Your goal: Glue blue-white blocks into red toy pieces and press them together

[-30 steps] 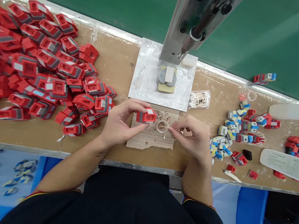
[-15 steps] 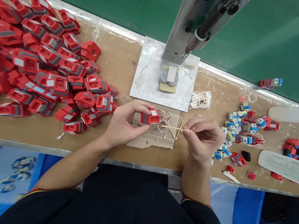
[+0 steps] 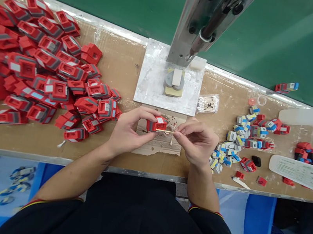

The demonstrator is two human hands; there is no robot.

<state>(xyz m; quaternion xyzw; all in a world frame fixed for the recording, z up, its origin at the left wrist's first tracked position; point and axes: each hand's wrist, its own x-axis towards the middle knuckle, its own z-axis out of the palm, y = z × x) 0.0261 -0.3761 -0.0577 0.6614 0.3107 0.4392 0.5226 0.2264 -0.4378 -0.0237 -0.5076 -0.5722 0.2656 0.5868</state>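
My left hand grips a small red plastic toy vehicle part with a grey band and a pale patch, between thumb and fingertips. In a pinch, my right hand holds a thin wooden stick. The stick's far end reaches the lower edge of the red part; whether it touches is too small to tell. Beneath both hands lies a stained piece of cardboard, and on it a small round clear dish and a white-tipped swab.
Many red toy parts are heaped at the left. A metal press rises over a whitish plate. Right of it lie a bag of cotton swabs, blue-white-yellow parts and a white strip. Blue bins stand below the front edge.
My right hand has moved left, bringing the stick from over the round dish to the red part. My left hand keeps its hold, nearly in place.
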